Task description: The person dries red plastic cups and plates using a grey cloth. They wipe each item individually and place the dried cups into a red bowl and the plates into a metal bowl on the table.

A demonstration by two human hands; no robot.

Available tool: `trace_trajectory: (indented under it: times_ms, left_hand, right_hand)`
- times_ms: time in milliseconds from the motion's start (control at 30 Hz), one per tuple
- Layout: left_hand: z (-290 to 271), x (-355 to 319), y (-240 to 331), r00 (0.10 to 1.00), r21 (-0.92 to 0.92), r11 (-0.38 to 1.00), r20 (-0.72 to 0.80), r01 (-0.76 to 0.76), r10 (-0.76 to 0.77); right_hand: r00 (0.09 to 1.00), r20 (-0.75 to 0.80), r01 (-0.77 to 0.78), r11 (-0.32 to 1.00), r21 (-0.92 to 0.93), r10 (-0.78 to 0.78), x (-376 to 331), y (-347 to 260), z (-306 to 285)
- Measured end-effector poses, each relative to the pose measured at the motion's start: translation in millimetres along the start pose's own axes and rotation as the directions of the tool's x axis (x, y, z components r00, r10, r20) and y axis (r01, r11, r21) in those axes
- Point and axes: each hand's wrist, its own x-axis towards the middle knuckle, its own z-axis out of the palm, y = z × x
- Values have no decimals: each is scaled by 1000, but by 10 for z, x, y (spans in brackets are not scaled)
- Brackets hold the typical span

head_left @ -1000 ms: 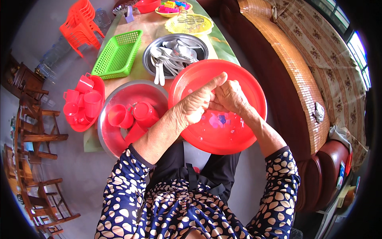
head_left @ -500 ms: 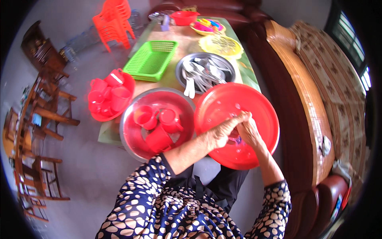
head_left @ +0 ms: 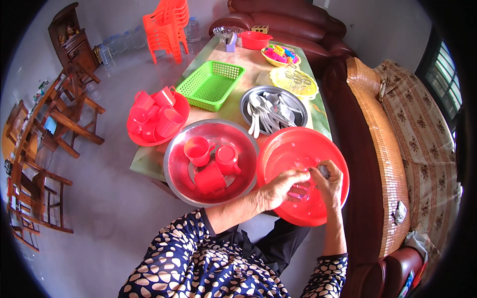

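Observation:
Both hands are over a red plastic basin [head_left: 276,149] with water and bubbles in it. My left hand [head_left: 284,189] reaches across with its thumb apart from its fingers; I make out nothing held in it. Pinkish-purple glints show by its fingertips, too small to name. My right hand [head_left: 330,185] has its fingers curled round a small grey wad [head_left: 324,171], mostly hidden. Left of the basin, a steel bowl [head_left: 171,171] holds three red mugs [head_left: 209,178]. More red mugs [head_left: 170,122] fill a red bowl [head_left: 185,107] beyond it.
A steel bowl of spoons [head_left: 271,111] touches the basin's far side. A green basket [head_left: 211,84], a yellow tray [head_left: 294,82] and a bowl of coloured pieces [head_left: 280,54] stand farther up the table. A sofa [head_left: 365,164] runs along the right, stools [head_left: 72,124] at left.
My hands were pressed together over the basin; now they have come apart and the grey wad shows in the right one. The view has shifted, so the table sits lower and farther right.

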Motion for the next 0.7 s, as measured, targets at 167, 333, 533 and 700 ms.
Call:
trace_trajectory:
  times_ms: [167, 333, 533, 700]
  left_hand:
    - [189, 15, -26, 995, 3, 999, -87, -53, 53]
    - [280, 43, -114, 916, 197, 913, -117, -357, 383]
    - [467, 241, -76, 873, -219, 847, -185, -484, 451]
    - [464, 411, -230, 912, -521, 754, -140, -399, 386]
  right_hand:
    - [995, -31, 86, 982, -165, -92, -10, -11, 41]
    - [992, -19, -121, 984, 128, 124, 19, -191, -41]
    - [960, -128, -213, 949, 234, 247, 32, -112, 220]
    - [927, -338, -125, 983, 137, 165, 58, -51, 320]
